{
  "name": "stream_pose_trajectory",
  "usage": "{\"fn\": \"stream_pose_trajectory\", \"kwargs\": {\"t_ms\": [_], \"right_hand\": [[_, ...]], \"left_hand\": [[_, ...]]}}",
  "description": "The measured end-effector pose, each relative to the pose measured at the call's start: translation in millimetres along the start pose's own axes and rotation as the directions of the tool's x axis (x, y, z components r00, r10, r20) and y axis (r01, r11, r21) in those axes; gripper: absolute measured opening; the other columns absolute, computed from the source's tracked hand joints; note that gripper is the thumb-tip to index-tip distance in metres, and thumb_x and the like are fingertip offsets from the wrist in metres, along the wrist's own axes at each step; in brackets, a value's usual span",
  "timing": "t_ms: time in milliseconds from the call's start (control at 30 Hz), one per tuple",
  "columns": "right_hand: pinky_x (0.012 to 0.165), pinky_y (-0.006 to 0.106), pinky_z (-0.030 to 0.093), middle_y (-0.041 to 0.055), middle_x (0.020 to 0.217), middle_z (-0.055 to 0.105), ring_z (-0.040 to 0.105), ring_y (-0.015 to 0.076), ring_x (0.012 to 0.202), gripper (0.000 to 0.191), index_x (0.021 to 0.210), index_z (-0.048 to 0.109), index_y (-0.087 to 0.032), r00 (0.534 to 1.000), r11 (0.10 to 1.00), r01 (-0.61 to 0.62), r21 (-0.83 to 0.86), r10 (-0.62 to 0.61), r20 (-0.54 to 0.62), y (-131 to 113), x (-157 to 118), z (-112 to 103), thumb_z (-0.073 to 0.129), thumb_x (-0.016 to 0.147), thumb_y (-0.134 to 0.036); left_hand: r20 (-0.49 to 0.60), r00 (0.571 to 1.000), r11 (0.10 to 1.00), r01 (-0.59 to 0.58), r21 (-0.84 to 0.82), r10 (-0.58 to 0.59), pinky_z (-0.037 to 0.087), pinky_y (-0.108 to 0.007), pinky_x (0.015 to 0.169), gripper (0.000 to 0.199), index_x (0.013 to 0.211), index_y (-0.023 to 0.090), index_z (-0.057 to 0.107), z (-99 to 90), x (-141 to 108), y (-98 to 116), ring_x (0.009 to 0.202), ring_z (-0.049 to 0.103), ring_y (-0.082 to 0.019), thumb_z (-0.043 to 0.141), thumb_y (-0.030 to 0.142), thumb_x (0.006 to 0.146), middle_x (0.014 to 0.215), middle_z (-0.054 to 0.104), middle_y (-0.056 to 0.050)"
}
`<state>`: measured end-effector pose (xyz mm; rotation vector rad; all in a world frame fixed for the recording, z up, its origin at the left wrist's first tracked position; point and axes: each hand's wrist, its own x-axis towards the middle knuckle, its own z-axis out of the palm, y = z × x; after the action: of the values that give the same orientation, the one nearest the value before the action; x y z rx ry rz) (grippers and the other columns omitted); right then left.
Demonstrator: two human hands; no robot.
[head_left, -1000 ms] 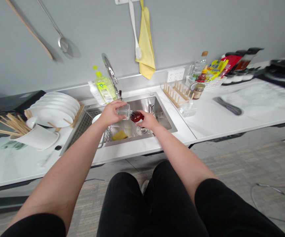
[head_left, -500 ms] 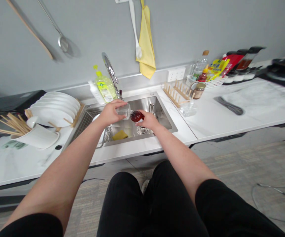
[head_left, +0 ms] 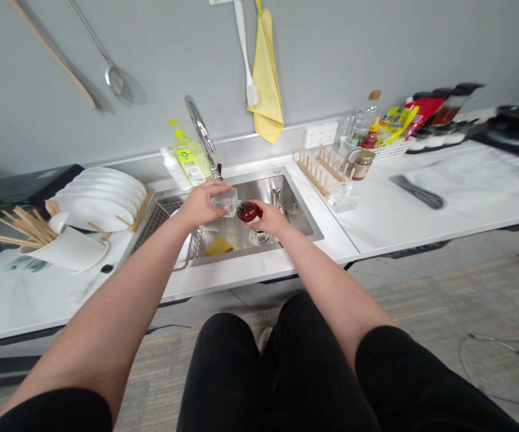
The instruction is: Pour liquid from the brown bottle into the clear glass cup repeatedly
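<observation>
Over the steel sink (head_left: 305, 223), my left hand (head_left: 201, 206) is closed around a clear see-through container (head_left: 231, 201), tilted toward the right. My right hand (head_left: 270, 218) grips a small bottle of dark red liquid (head_left: 249, 211), tipped so its mouth points left at the container's opening. Bottle mouth and container are side by side; whether they touch I cannot tell. A yellow sponge (head_left: 218, 246) lies in the sink below, left of the drain (head_left: 259, 237). The chrome faucet (head_left: 203, 129) rises behind my left hand.
White plates (head_left: 97, 201) stand in a rack at left, beside a white holder with chopsticks (head_left: 68, 251). Soap bottles (head_left: 189, 159) stand behind the sink. Rightward are a wooden rack (head_left: 324, 170), a clear container (head_left: 344, 198), a jar (head_left: 362, 164) and a condiment basket (head_left: 389, 150).
</observation>
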<state>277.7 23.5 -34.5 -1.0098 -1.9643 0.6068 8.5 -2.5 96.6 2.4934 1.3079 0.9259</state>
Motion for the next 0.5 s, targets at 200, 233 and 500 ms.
{"fn": "stream_pose_trajectory", "kwargs": {"t_ms": [200,233,500], "right_hand": [[0.111,0.047,0.063,0.0049,0.138,0.084,0.080,0.0328,0.126,0.088,0.150,0.072,-0.030,1.000,1.000,-0.006,0.001,0.006,0.004,-1.5,-0.6,-1.4,0.107,0.069,-0.035],[0.112,0.047,0.063,0.0049,0.138,0.083,0.080,0.0328,0.126,0.088,0.150,0.072,-0.030,1.000,1.000,-0.007,0.004,0.007,0.002,-1.8,-0.8,-1.7,0.107,0.069,-0.035],[0.112,0.048,0.063,0.0037,0.138,0.083,0.080,0.0328,0.126,0.087,0.149,0.073,-0.032,1.000,1.000,-0.011,0.005,0.011,0.003,-3.8,-1.4,-2.5,0.107,0.069,-0.035]], "left_hand": [[0.018,1.000,1.000,-0.007,0.000,0.007,0.061,-0.054,0.115,0.073,0.139,0.025,0.083,-1.1,2.6,-0.9,0.118,0.073,-0.034,0.095,0.051,0.071,0.134,0.072,-0.012],[0.019,1.000,1.000,-0.009,0.003,0.009,0.061,-0.054,0.115,0.074,0.138,0.025,0.083,-1.2,3.1,-0.9,0.119,0.073,-0.034,0.095,0.052,0.071,0.135,0.072,-0.012],[0.026,1.000,1.000,-0.001,0.009,0.001,0.062,-0.054,0.113,0.075,0.138,0.026,0.084,-2.5,4.6,-1.5,0.117,0.074,-0.034,0.096,0.055,0.069,0.135,0.073,-0.011]]}}
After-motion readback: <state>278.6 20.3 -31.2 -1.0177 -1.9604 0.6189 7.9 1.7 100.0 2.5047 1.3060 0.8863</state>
